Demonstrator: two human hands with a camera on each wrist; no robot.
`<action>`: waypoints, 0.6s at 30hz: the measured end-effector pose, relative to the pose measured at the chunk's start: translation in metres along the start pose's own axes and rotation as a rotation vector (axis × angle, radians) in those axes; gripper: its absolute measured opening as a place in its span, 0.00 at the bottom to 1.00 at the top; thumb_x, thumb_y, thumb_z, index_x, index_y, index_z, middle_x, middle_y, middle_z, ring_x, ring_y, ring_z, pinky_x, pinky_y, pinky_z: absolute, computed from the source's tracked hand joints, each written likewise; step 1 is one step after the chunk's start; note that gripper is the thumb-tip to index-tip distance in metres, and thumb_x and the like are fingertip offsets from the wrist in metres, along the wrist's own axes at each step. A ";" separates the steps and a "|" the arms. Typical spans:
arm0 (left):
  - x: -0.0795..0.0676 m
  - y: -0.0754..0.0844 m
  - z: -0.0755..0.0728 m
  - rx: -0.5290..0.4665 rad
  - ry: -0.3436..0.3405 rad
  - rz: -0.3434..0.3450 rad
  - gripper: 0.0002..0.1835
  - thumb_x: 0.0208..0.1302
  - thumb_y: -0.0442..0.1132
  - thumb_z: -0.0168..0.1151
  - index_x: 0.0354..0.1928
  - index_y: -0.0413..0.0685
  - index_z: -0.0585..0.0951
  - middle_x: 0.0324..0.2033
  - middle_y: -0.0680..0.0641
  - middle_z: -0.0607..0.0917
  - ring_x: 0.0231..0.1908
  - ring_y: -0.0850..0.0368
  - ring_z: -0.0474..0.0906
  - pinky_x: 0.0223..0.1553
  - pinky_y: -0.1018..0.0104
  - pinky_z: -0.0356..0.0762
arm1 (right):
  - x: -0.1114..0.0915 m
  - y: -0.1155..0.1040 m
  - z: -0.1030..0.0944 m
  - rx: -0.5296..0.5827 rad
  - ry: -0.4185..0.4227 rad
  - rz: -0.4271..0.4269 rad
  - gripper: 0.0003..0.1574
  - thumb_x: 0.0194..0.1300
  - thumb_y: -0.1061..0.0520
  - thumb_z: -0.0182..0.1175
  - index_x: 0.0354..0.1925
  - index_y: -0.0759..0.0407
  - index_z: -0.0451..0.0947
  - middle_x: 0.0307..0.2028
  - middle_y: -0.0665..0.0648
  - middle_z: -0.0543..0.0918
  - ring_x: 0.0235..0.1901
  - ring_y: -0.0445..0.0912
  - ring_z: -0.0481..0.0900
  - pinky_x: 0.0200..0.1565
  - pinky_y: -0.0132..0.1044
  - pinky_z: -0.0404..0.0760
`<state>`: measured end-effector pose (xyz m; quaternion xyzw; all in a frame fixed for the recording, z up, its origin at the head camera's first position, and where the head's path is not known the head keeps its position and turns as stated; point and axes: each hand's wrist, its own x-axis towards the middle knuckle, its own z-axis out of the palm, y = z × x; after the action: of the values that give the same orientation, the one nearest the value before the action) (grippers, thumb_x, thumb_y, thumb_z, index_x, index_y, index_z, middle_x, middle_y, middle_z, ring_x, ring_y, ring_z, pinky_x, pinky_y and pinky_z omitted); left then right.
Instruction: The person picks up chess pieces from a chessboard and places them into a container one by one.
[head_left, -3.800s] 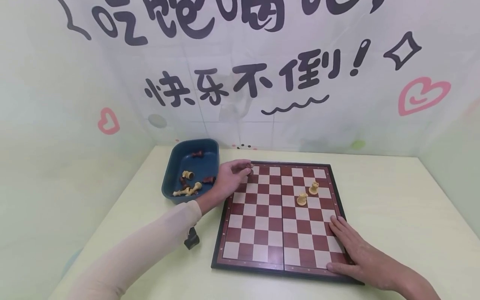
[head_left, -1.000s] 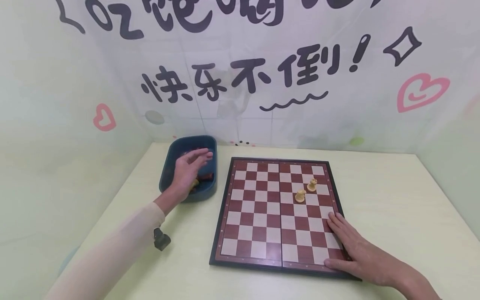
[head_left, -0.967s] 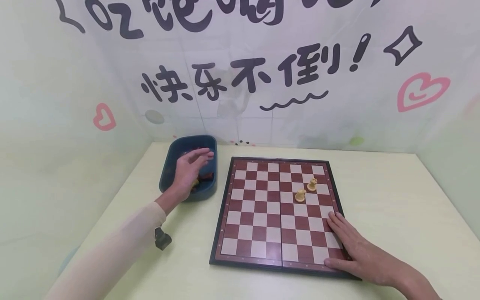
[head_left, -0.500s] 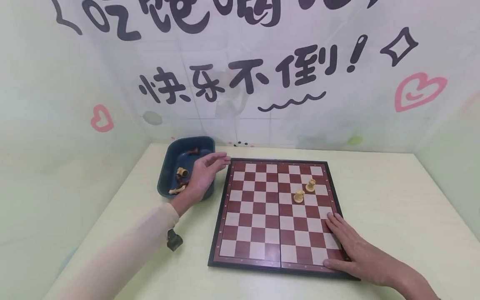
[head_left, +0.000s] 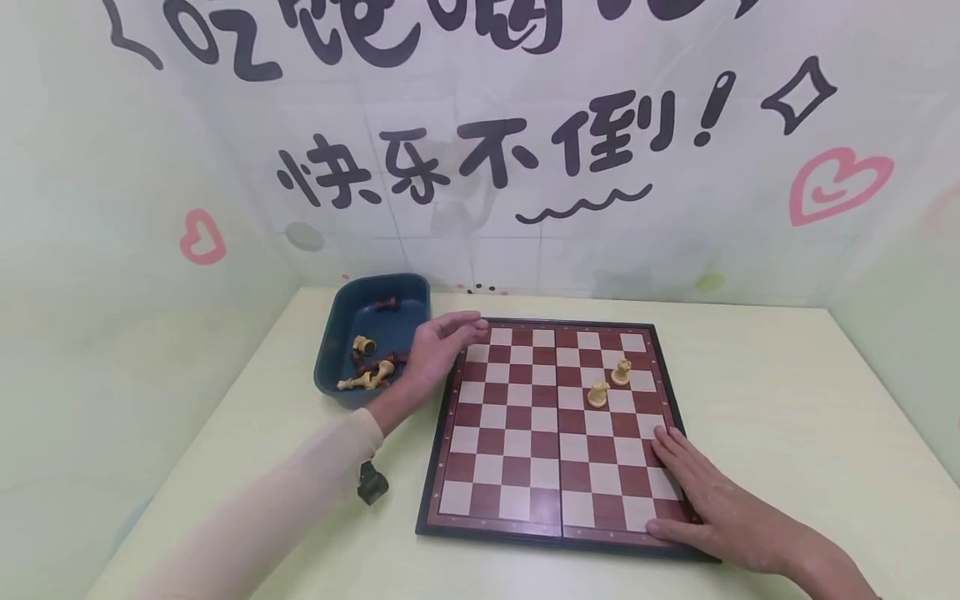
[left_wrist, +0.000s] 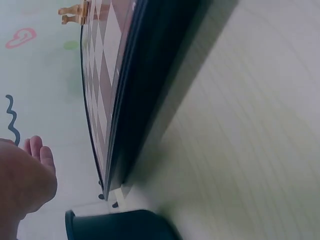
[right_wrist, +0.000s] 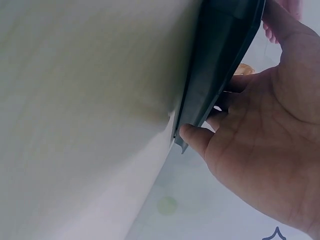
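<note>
My left hand hovers at the far left corner of the red and white chessboard, fingers extended and slightly bent. No piece shows in it, and its fingers also look bare in the left wrist view. My right hand rests on the board's near right edge, fingers spread on the squares and thumb at the corner. In the right wrist view, the thumb lies against the board's dark side. A cream knight and another cream chess piece stand upright on the right half.
A dark blue tub stands left of the board, with several cream and dark red chess pieces lying in it. My left forearm passes in front of the tub. The pale table ends at a printed wall sheet behind.
About four seconds ago my left hand was at the board's far left corner with something dark at the fingertips. It then went over the tub and has moved right again. My right hand stays put.
</note>
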<state>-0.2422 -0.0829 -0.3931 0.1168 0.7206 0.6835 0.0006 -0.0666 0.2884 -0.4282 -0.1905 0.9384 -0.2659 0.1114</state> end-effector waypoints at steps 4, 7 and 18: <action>0.001 0.000 0.012 -0.047 -0.025 0.023 0.16 0.74 0.32 0.60 0.58 0.30 0.80 0.50 0.32 0.84 0.52 0.42 0.83 0.59 0.52 0.77 | 0.000 0.000 0.000 0.010 0.006 -0.015 0.63 0.66 0.28 0.61 0.81 0.57 0.45 0.80 0.60 0.46 0.77 0.58 0.42 0.58 0.10 0.34; 0.001 -0.001 0.019 -0.059 -0.041 0.020 0.15 0.73 0.31 0.60 0.57 0.30 0.80 0.50 0.33 0.85 0.53 0.44 0.82 0.60 0.53 0.76 | 0.000 0.000 0.000 0.011 0.006 -0.015 0.63 0.66 0.28 0.61 0.81 0.58 0.46 0.80 0.60 0.46 0.77 0.58 0.42 0.58 0.10 0.34; -0.006 -0.002 0.046 0.004 -0.118 0.011 0.16 0.72 0.32 0.61 0.58 0.33 0.81 0.48 0.42 0.88 0.51 0.52 0.84 0.58 0.50 0.77 | 0.000 -0.001 0.002 0.011 0.011 -0.022 0.64 0.65 0.28 0.62 0.81 0.59 0.47 0.79 0.61 0.47 0.77 0.59 0.42 0.58 0.10 0.33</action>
<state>-0.2297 -0.0385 -0.3991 0.1606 0.7200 0.6740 0.0390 -0.0660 0.2870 -0.4291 -0.1988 0.9353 -0.2735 0.1044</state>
